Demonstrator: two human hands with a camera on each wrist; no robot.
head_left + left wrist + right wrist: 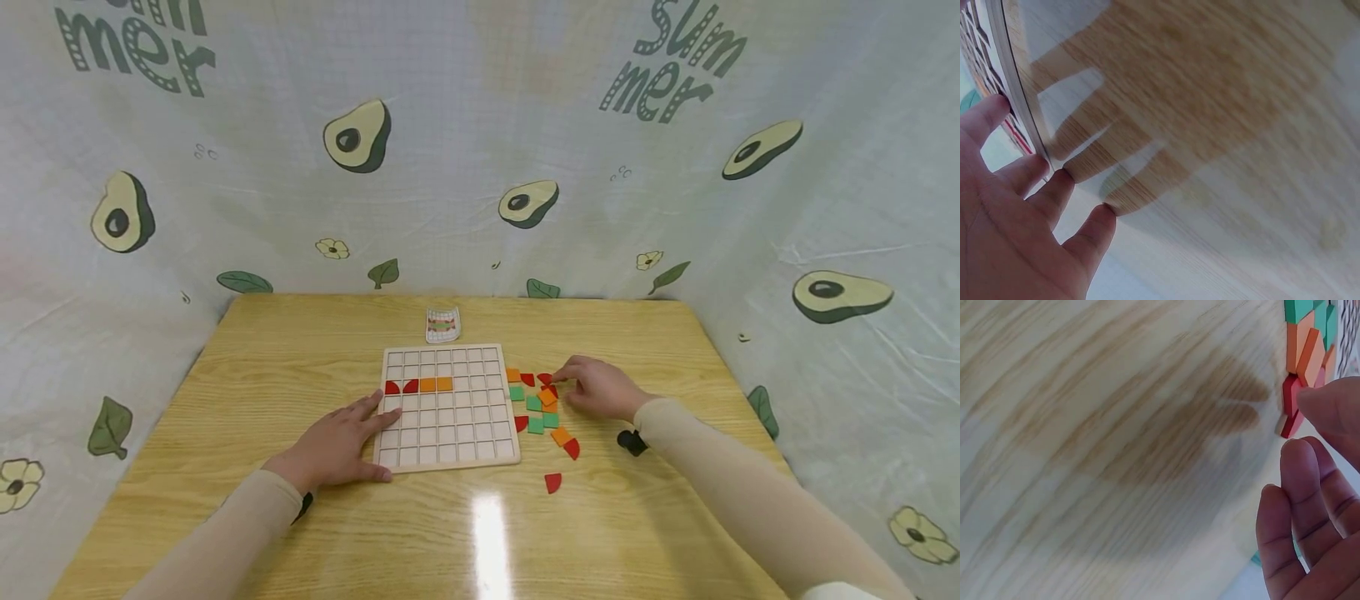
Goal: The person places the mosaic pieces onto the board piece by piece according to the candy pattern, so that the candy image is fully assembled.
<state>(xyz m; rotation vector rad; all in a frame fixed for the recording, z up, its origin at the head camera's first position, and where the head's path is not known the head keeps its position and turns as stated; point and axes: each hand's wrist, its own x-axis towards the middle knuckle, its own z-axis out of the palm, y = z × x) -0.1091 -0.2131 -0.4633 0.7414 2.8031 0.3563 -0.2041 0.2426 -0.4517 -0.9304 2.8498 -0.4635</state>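
Observation:
A pale wooden grid board (465,432) lies on the table. In one of its rows, from the left, sit two red quarter-circle tiles (410,387) and two orange square tiles (436,384). My left hand (339,443), fingers spread, rests at the board's left edge, a fingertip or two over the grid. Beyond the board's right side, my right hand (600,388) reaches its index finger to a red quarter-circle tile (544,378) at the far end of a loose pile. The thumb appears apart from that tile. In the right wrist view the thumb partly covers red tiles (1290,394).
Loose green squares (536,425), orange squares (561,437) and red quarter-circles (572,448) are scattered right of the board, some overlapping. One red quarter-circle (552,482) lies nearer. A small printed pattern card (443,325) lies behind the board. Patterned cloth (450,150) hangs around the table.

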